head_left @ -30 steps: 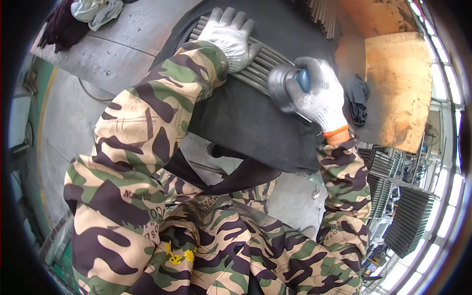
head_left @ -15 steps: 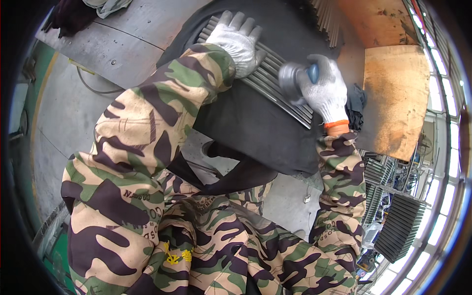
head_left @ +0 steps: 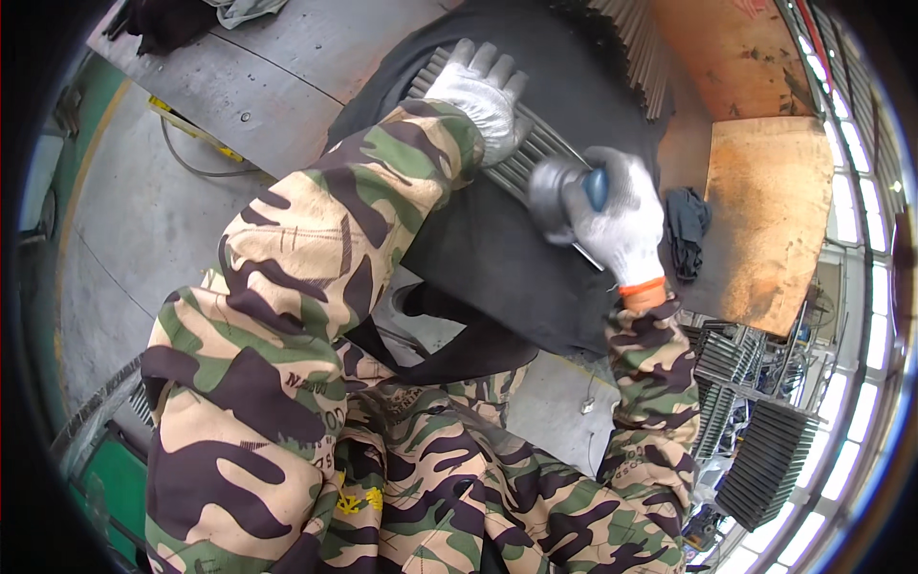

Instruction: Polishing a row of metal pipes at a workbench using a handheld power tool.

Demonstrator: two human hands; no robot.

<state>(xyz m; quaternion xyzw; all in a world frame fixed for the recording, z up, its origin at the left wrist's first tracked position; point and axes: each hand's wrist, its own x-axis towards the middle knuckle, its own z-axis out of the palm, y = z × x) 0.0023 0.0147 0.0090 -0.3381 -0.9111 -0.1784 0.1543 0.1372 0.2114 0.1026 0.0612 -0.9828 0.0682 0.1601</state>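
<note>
A row of metal rods (head_left: pixel 546 143) lies side by side at a slant on a black cloth (head_left: pixel 469 244). My gloved left hand (head_left: pixel 486 100) rests flat over the far left part of the rods, its fingers stretched and spread. My gloved right hand (head_left: pixel 623 206) is wrapped round a hand-held tool (head_left: pixel 548 199) with a round grey head and a blue part on top. The tool's head sits over the near right part of the rods; it is blurred and hides some of them.
More rods (head_left: pixel 636 48) lie on the cloth at the far right. A wooden board (head_left: pixel 770 215) and a dark crumpled rag (head_left: pixel 686 230) are right of my right hand. A metal table top (head_left: pixel 249 105) spreads left, with cloths (head_left: pixel 177 19) at its far edge. Racked bars (head_left: pixel 770 464) stand lower right.
The tool in my right hand has shifted left and toward me across the rods. My left hand stays flat on the rods, while the whole view has shifted slightly.
</note>
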